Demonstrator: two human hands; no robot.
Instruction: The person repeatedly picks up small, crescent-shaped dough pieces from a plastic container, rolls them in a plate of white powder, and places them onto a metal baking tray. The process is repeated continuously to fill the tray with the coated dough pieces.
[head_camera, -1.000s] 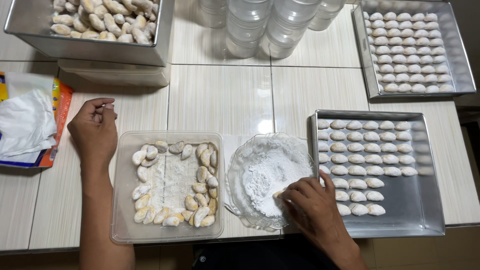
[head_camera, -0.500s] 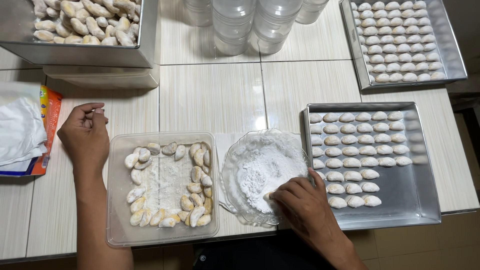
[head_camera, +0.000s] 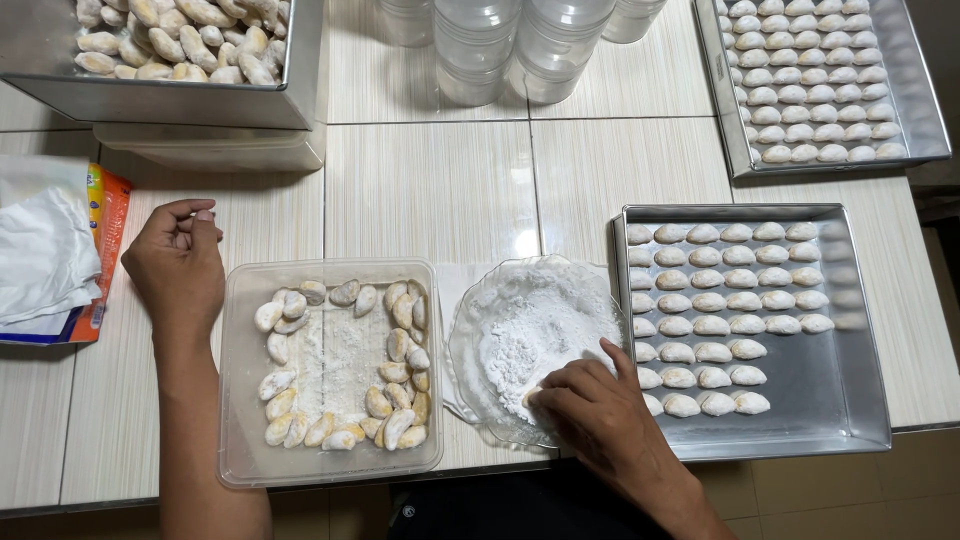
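My right hand (head_camera: 600, 415) is down in a clear glass plate (head_camera: 470, 345) of white powder, at its near right side. Its fingers are curled over a small pale cookie (head_camera: 530, 396) lying in the powder. Just to the right, a metal tray (head_camera: 850, 400) holds rows of uncoated crescent cookies. On the left stands a clear plastic box (head_camera: 235, 400) with powdered cookies lined along its walls. My left hand (head_camera: 178, 265) rests on the tiled surface beside the box's far left corner, loosely curled, holding nothing.
A second metal tray (head_camera: 925, 100) of cookie rows sits at the back right. Clear plastic jars (head_camera: 500, 45) stand at the back centre. A deep metal pan (head_camera: 150, 98) of cookies rests on a box at the back left. White tissue on a colourful packet (head_camera: 100, 260) lies at the far left.
My right hand has moved left from the edge of the near tray into the powder plate. The left hand has stayed where it was.
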